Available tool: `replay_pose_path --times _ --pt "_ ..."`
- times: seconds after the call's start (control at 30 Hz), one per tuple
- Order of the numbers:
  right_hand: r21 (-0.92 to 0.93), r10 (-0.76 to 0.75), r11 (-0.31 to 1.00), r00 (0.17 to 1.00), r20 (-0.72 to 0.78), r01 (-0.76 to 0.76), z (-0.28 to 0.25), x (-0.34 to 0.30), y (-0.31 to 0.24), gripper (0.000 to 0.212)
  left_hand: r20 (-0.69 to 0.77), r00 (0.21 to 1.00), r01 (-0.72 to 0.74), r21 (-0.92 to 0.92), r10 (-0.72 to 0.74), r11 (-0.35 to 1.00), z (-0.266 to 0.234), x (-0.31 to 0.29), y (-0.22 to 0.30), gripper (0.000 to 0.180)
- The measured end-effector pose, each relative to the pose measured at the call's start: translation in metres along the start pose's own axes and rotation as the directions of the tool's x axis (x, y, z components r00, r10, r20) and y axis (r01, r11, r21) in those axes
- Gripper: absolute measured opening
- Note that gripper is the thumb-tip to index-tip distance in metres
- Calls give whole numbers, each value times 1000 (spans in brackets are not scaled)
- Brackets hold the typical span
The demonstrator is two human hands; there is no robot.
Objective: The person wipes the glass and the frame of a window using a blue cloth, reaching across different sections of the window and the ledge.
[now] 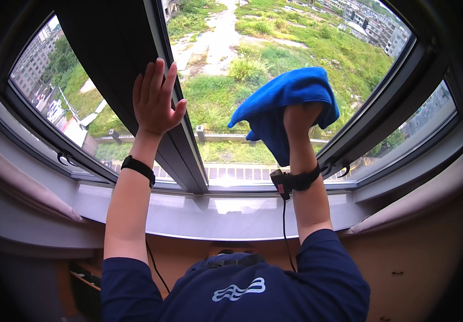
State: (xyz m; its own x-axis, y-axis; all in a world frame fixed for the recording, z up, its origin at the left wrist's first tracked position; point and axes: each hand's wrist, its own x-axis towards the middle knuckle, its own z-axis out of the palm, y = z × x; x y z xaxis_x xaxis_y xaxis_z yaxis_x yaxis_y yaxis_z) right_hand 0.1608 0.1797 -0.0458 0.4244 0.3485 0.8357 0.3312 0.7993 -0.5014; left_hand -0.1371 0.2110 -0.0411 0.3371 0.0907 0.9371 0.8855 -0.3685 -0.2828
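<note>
A blue cloth is spread against the large window pane, bunched around my right hand. That hand grips the cloth, and its fingers are mostly hidden beneath it. One corner of the fabric hangs down beside my right wrist. To the left, my left hand lies flat on the dark window frame, fingers stretched upward and thumb out to the side. It holds nothing. Both arms reach up and forward from the lower edge.
Below the panes runs a pale window sill. Window handles sit low on the side sashes. Rolled-looking pale curtains hang at both sides. A black cable trails from the device on my right wrist. Brown cabinetry stands at lower right.
</note>
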Motion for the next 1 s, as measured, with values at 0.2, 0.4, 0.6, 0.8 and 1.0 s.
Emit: replay_pose_path --times 0.2,0.4,0.6,0.8,1.0 --pt "-723 -279 690 932 -230 28 -174 97 73 23 26 1000 -13 -27 14 1000 2 2 -2 59" --pt "-102 31 993 948 -316 -67 -74 43 60 13 78 997 -1 -90 8 996 8 1 2 60" --pt "-145 -168 960 908 384 239 106 -52 -27 20 21 1000 8 -42 -7 999 4 0 4 64" --pt "-200 96 980 916 390 -17 73 -54 -43 17 -1 999 -33 -14 33 999 2 4 7 53" --pt "-394 -18 914 963 -267 -93 -75 47 7 37 -7 999 -45 -13 45 999 1 4 -2 55"
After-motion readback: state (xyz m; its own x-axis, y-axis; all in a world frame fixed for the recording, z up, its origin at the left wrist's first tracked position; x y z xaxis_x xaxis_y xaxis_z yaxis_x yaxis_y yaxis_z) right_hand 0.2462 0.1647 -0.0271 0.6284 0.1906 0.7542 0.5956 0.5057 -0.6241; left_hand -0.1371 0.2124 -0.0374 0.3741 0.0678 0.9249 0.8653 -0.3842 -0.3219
